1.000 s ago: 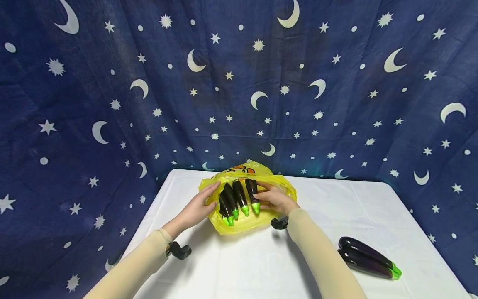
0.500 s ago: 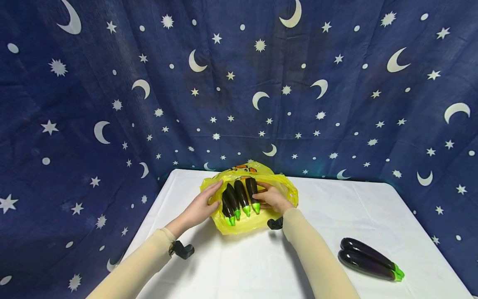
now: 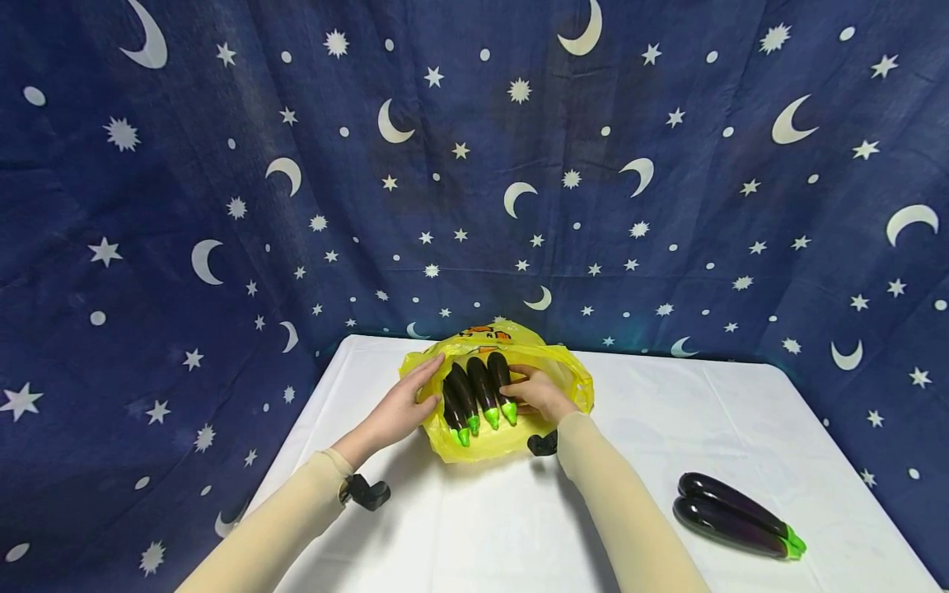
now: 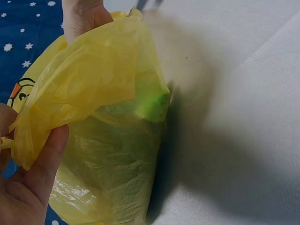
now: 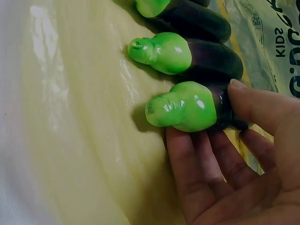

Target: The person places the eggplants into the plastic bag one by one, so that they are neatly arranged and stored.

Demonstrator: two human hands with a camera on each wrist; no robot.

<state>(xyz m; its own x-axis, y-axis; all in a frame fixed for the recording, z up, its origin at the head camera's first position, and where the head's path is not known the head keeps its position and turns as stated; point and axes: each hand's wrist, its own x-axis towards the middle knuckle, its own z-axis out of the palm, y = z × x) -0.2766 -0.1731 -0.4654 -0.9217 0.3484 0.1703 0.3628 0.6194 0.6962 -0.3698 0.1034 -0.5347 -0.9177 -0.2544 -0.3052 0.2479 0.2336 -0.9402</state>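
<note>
A yellow plastic bag [image 3: 482, 446] lies on the white table with its mouth toward me. Inside it, several dark purple eggplants [image 3: 482, 387] with green stem ends lie side by side. My left hand [image 3: 400, 408] holds the bag's left rim; in the left wrist view the thumb [image 4: 49, 159] and fingers pinch the thin plastic [image 4: 89, 75]. Reaching into the mouth, my right hand [image 3: 541, 392] grips the rightmost eggplant [image 5: 192, 107], thumb on top and fingers beneath. This eggplant lies close beside its neighbour [image 5: 173, 54]. Part of the right-hand fingers is hidden behind it.
Two more eggplants [image 3: 734, 515] lie together on the white table [image 3: 474, 535] at the right, stems toward the right front. A dark blue curtain [image 3: 474, 206] with moons and stars hangs behind the table and along its sides.
The gripped eggplant has shifted slightly left inside the bag, closer to its neighbour, and the right hand with it. The left hand stays at the rim. The head view has drifted a little.
</note>
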